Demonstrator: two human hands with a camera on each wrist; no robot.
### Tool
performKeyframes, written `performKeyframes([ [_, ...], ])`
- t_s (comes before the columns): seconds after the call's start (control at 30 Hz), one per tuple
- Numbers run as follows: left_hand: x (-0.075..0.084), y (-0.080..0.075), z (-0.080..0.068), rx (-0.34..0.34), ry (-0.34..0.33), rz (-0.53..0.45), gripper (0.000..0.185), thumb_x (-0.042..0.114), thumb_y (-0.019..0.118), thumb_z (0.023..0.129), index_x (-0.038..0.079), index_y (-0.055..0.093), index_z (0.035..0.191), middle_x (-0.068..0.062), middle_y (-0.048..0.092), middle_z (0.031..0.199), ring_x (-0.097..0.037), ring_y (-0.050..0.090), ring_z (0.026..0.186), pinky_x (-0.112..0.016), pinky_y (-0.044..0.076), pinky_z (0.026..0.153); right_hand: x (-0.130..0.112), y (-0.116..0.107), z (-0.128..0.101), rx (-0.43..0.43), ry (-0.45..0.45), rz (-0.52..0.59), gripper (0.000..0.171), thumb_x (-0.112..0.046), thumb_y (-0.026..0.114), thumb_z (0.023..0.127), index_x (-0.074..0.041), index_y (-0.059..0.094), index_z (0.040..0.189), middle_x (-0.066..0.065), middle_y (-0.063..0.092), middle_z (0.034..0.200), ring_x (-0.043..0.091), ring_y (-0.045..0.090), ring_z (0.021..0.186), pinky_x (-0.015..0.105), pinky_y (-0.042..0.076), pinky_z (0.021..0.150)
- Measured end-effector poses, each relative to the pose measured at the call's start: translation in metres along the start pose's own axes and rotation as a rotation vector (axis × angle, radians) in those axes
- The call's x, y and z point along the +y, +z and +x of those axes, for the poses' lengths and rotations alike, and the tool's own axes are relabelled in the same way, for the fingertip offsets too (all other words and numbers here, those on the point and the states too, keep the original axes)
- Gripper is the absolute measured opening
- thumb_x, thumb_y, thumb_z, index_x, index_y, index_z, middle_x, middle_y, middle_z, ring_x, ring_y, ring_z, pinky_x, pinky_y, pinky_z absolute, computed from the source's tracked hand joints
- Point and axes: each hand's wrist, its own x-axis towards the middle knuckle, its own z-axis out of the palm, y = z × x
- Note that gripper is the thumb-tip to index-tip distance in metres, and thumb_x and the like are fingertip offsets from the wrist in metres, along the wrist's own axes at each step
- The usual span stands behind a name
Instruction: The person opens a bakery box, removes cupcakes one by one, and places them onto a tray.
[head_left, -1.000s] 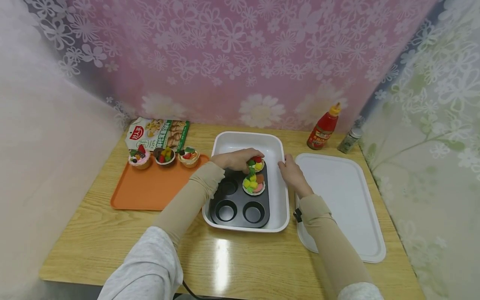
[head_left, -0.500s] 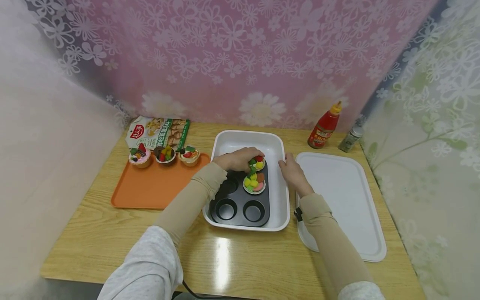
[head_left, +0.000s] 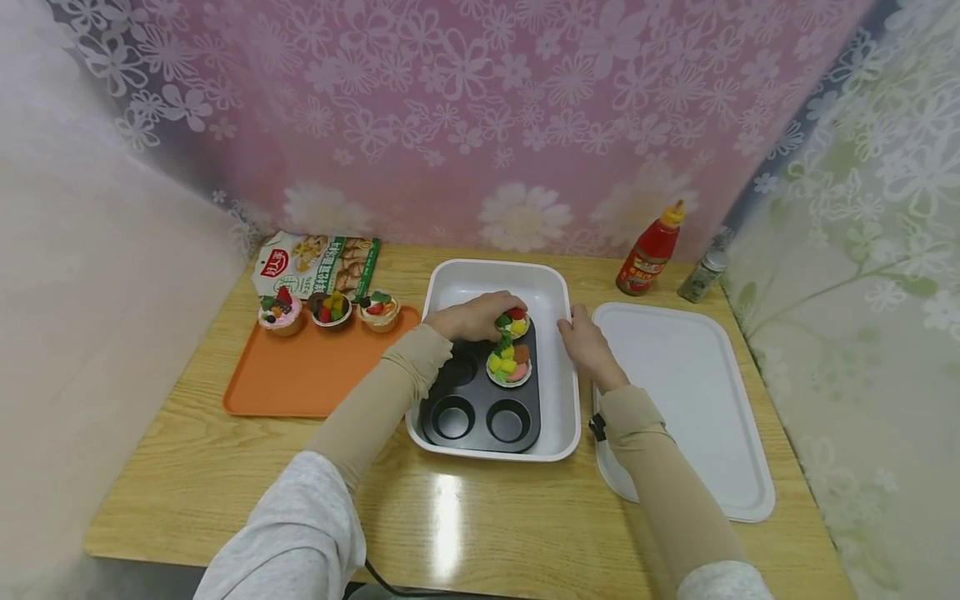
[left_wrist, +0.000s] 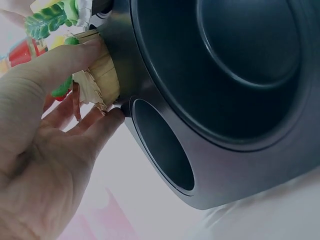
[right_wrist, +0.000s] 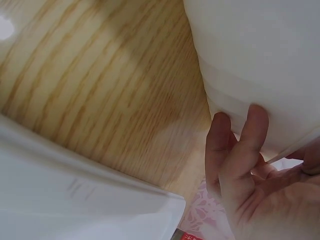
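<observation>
My left hand [head_left: 474,318] reaches into the white basin [head_left: 558,392] and grips a fruit-topped cupcake [head_left: 516,323] at the far right of the black muffin tin [head_left: 480,408]. In the left wrist view its thumb and fingers lie on either side of the cupcake's pale ridged case [left_wrist: 104,72]. A second cupcake [head_left: 510,367], topped in yellow, brown and pink, sits in the cup just nearer. The near cups hold nothing; the far left cup is hidden under the hand. My right hand [head_left: 588,346] holds the basin's right rim, fingers pressed on its outer wall [right_wrist: 250,75].
An orange tray [head_left: 300,375] at left bears three cupcakes [head_left: 330,312] along its far edge, with a food packet [head_left: 315,267] behind. On the right lies a white tray [head_left: 690,400]. A red sauce bottle [head_left: 647,254] and a spice jar [head_left: 702,278] stand behind it.
The head view has shifted very slightly. Both hands, the cupcakes and the basin otherwise keep their places.
</observation>
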Motion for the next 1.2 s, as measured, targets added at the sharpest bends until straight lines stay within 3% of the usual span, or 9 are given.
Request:
performKeyframes([
  [0.37,-0.004,-0.004,-0.004,0.025,0.027,-0.015,0.066,0.006,0.076,0.094,0.007,0.049,0.154,-0.013,0.055,0.150,-0.026,0.054,0.135,-0.039,0.043,0.121,-0.002,0.002,-0.001,0.005,-0.013,-0.005,0.050,-0.031,0.032,0.114,-0.002,0.030,0.154,0.029,0.050,0.151,0.041,0.056,0.131,0.060,0.051,0.107],
  [0.63,-0.007,-0.010,-0.011,0.097,0.059,-0.126,0.066,0.016,0.082,0.092,0.007,0.051,0.150,-0.011,0.056,0.145,-0.025,0.056,0.131,-0.039,0.047,0.116,-0.001,0.004,-0.002,0.012,-0.028,-0.021,0.050,-0.031,0.032,0.114,-0.002,0.031,0.155,0.028,0.051,0.150,0.038,0.057,0.126,0.056,0.051,0.104],
  [1.2,-0.001,-0.020,-0.024,0.184,0.055,-0.099,0.069,0.015,0.080,0.093,0.007,0.048,0.153,-0.014,0.047,0.149,-0.028,0.052,0.133,-0.042,0.047,0.117,0.002,0.001,-0.002,0.013,-0.010,-0.016,0.051,-0.033,0.032,0.113,-0.004,0.030,0.155,0.028,0.048,0.154,0.042,0.054,0.135,0.060,0.048,0.110],
])
